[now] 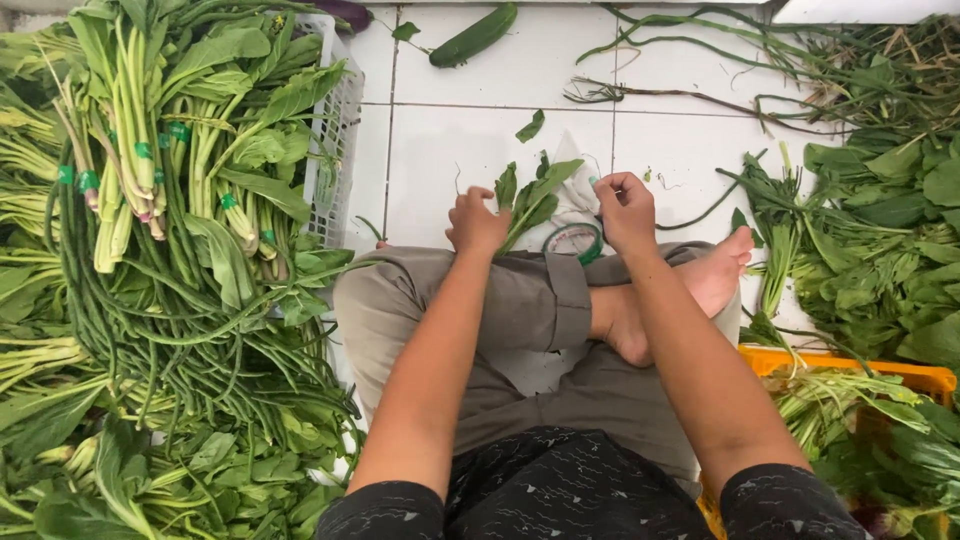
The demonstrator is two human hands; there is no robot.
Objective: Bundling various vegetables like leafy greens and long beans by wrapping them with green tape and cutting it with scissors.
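Over the crossed legs, the left hand (476, 222) has its fingers curled tight around the stems of a small bunch of leafy greens (530, 196), the leaves fanning up and away just past the knuckles. The right hand (625, 210) pinches its fingertips closed on green tape, with the tape roll (573, 241) lying just below those fingers. Beyond both hands, 1 cucumber (474, 36) lies on the white tiled floor (460, 150), well apart.

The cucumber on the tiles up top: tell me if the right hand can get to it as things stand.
Probably yes, with a stretch. The cucumber lies on bare white tiles beyond the knees, nothing across the way. But the right hand is busy at the small leafy bunch and green tape roll.
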